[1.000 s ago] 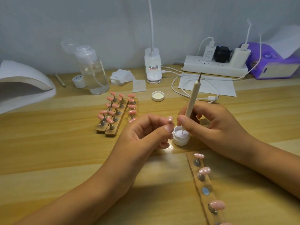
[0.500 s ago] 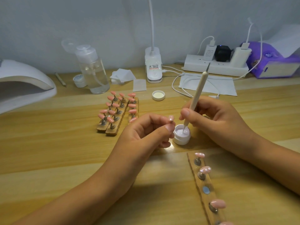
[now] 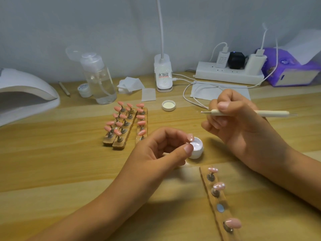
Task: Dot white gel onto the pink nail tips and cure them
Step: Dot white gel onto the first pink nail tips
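The wooden table [image 3: 52,162] bore a curing lamp [image 3: 26,94] upper left, nail-tip strips [image 3: 125,126] centre, a gel pot [image 3: 198,151], and a power strip [image 3: 229,75] upper right.

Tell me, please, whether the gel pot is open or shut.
Open: the gel pot shows white gel inside, with no lid on it; a loose lid lies farther back.

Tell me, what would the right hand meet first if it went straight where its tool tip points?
Probably the white lid; depth is unclear, so the right hand may pass above it.
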Action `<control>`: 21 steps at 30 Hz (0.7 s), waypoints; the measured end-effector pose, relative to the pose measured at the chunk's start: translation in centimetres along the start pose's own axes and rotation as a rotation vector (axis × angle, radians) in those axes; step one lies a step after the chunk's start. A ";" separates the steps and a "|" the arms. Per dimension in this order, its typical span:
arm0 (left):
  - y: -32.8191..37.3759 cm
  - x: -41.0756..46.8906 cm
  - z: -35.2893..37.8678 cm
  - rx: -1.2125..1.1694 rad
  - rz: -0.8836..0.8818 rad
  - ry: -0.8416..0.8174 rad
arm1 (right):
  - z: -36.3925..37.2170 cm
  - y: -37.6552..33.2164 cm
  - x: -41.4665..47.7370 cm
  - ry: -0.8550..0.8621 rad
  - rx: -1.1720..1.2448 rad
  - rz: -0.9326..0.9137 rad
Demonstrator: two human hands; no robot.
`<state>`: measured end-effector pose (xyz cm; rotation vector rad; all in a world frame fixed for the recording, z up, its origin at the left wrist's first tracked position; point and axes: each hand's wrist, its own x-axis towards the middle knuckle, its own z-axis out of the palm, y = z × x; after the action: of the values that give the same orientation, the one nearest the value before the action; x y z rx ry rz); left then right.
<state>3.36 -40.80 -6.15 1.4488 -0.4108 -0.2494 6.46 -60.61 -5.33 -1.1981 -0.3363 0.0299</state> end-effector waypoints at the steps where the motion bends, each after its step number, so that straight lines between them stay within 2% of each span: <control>1: 0.0 0.0 0.0 0.011 0.005 -0.006 | 0.1 0.1 -0.1 -0.005 0.010 0.009; 10: 0.0 0.0 0.0 0.017 0.005 -0.024 | 1.5 0.0 -0.9 -0.114 0.030 -0.003; 17: 0.0 -0.1 0.0 0.038 0.012 -0.045 | 2.5 -0.3 -1.2 -0.007 0.027 0.047; 21: 0.0 -0.1 -0.1 0.042 0.004 -0.058 | 2.5 -0.4 -1.4 -0.008 0.010 0.033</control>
<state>3.31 -40.69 -6.16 1.4840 -0.4684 -0.2817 4.45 -58.78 -4.52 -1.1941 -0.3234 0.0646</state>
